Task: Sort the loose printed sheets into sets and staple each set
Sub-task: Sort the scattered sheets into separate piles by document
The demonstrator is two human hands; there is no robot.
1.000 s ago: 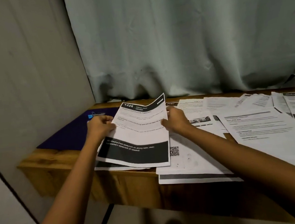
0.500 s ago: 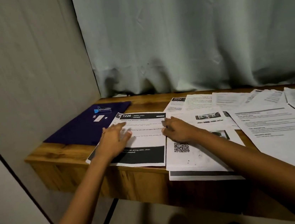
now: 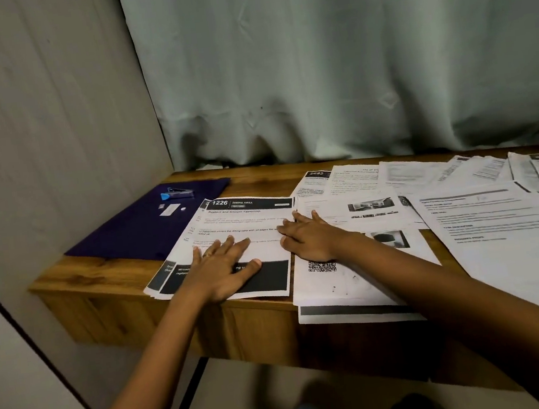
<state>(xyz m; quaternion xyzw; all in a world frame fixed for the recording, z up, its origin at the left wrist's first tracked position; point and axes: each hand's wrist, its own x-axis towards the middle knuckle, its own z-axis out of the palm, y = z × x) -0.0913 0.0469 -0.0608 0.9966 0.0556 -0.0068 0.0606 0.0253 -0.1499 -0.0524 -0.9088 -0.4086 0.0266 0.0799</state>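
Note:
A small set of printed sheets headed "1226 DINING AREA" (image 3: 246,219) lies flat near the table's front left, slightly fanned at its lower left corner. My left hand (image 3: 223,267) presses flat on its lower half, fingers spread. My right hand (image 3: 311,238) rests flat at the set's right edge, partly on a sheet with a QR code (image 3: 329,273). A blue and silver stapler (image 3: 176,193) lies on a dark purple mat (image 3: 135,232) at the far left, apart from both hands. More loose printed sheets (image 3: 486,211) spread across the right side.
The wooden table (image 3: 99,269) ends at a front edge just below my hands; several sheets overhang it. A grey wall closes the left side and a pale curtain (image 3: 345,59) hangs behind. Small white bits (image 3: 168,211) lie on the mat near the stapler.
A second ago both hands held the 1226 set raised and tilted. It has been laid down flat on the table, and both hands have let go and now press on it with open palms.

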